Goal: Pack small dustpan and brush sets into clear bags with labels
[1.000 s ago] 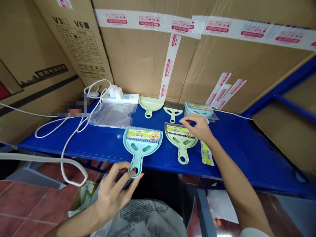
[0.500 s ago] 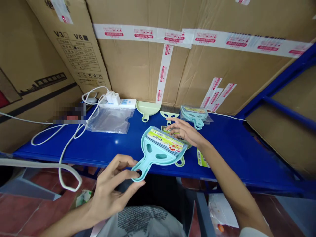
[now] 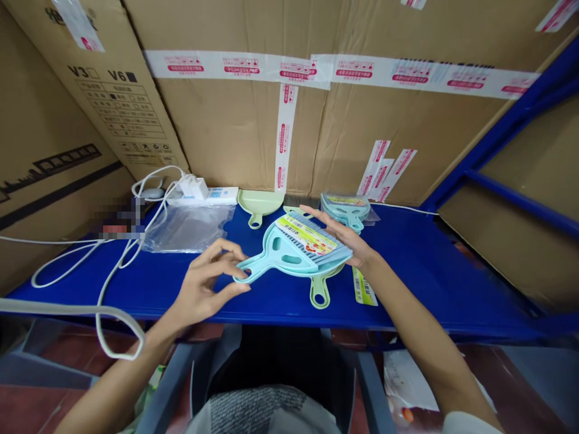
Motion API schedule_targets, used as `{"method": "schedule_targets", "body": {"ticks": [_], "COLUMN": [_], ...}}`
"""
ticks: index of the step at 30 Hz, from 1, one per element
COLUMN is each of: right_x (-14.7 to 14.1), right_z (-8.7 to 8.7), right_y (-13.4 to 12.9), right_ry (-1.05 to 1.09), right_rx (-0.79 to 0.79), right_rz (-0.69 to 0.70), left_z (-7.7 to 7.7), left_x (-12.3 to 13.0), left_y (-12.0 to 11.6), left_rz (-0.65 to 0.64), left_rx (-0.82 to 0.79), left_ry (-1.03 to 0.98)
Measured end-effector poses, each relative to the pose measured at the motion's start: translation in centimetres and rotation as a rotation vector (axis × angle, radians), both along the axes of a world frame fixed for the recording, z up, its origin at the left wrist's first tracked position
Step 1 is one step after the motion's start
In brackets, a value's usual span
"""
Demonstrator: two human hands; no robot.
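My left hand [image 3: 203, 286] pinches the handle end of a light blue dustpan-and-brush set [image 3: 289, 254], held over the table. The brush lies nested in the pan, and a yellow-green label [image 3: 312, 236] is wrapped across its bristles. At the set's right edge is my right hand [image 3: 355, 244], fingers stretched along the bristle side; its thumb is hidden. Below the set, a pale green handle [image 3: 319, 293] sticks out, the rest mostly covered. A label card [image 3: 364, 288] lies by my right forearm. Behind stand a pale green dustpan [image 3: 261, 204] and a partly hidden green brush [image 3: 296, 211].
On the blue table [image 3: 420, 265], a plastic-wrapped blue dustpan set [image 3: 346, 208] lies at the back right. A clear plastic bag [image 3: 187, 229], a power strip [image 3: 221, 194] and looping white cables [image 3: 102, 289] occupy the left. Cardboard [image 3: 217, 120] walls the back.
The blue set has moved away from my body and tilted, with my left hand still at its handle. My right hand has come to the set's bristle edge. The view has shifted slightly.
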State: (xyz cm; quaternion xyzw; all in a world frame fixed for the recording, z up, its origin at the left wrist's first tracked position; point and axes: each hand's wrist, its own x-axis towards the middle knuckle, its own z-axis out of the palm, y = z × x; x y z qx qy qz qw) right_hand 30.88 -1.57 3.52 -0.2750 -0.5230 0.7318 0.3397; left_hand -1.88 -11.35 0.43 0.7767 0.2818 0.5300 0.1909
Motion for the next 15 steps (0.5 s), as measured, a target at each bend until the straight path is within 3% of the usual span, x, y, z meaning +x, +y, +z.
{"method": "schedule_targets", "body": {"ticks": [8, 13, 15], "right_x": [-0.5, -0.6, -0.5], "right_z": [-1.4, -0.9, -0.7], "right_y": [0.5, 0.2, 0.1], "right_ry": [-0.020, -0.005, 0.000], "right_rx": [0.154, 0.197, 0.198], "right_rz": [-0.237, -0.394, -0.455], "left_z": [1.5, 4.8, 6.3], "left_x": [-2.0, -2.5, -2.9], "left_y": [7.5, 11.6, 13.4], "left_rz": [-0.181, -0.260, -0.207], "left_rx": [0.031, -0.126, -0.237], "left_ry": [0.026, 0.112, 0.078]}}
